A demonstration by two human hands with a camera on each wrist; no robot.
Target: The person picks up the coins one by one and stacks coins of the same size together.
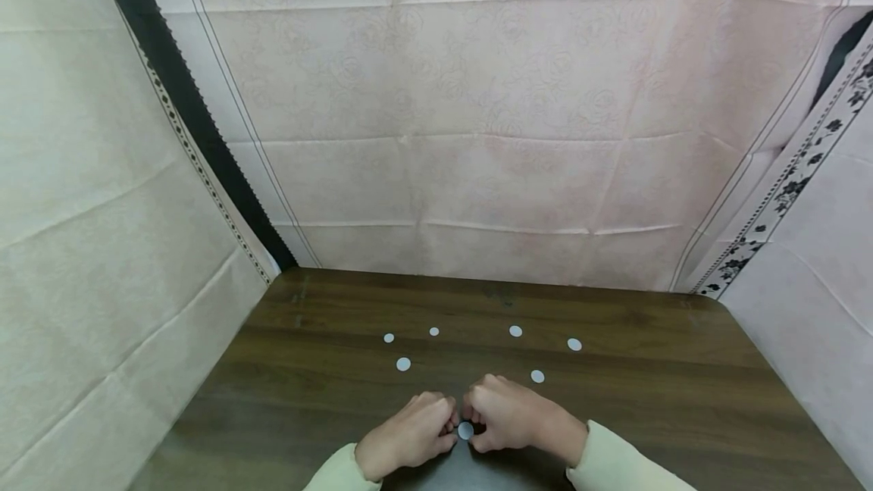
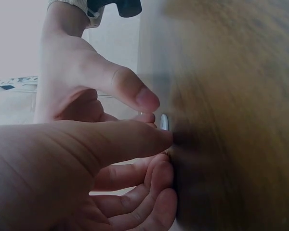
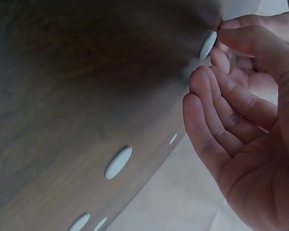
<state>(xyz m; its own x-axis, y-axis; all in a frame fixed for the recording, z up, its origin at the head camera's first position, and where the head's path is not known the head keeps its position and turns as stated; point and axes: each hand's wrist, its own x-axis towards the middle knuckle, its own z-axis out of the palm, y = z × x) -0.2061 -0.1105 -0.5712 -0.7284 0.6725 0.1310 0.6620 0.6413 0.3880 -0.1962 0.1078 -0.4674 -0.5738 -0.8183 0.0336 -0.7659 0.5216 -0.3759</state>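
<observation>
A small white disc (image 1: 465, 430) lies between the two hands near the front of the wooden table, edge-on in both wrist views. On its left, my left hand (image 1: 416, 434) has loosely bent fingers and a thumb at the disc's edge. My right hand (image 1: 511, 415) mirrors it on the other side, its thumb (image 3: 241, 38) right at the disc (image 3: 208, 45). In the left wrist view, the left thumb (image 2: 135, 139) overlaps the lower end of the disc (image 2: 164, 122). Its remaining fingers (image 2: 164, 207) rest by the table surface.
Several more white discs are spread over the wooden table (image 1: 327, 370), among them one ahead on the left (image 1: 403, 364) and another past the right hand (image 1: 537, 376). Pale patterned cloth (image 1: 477, 135) hangs behind the table, with cloth panels on both sides.
</observation>
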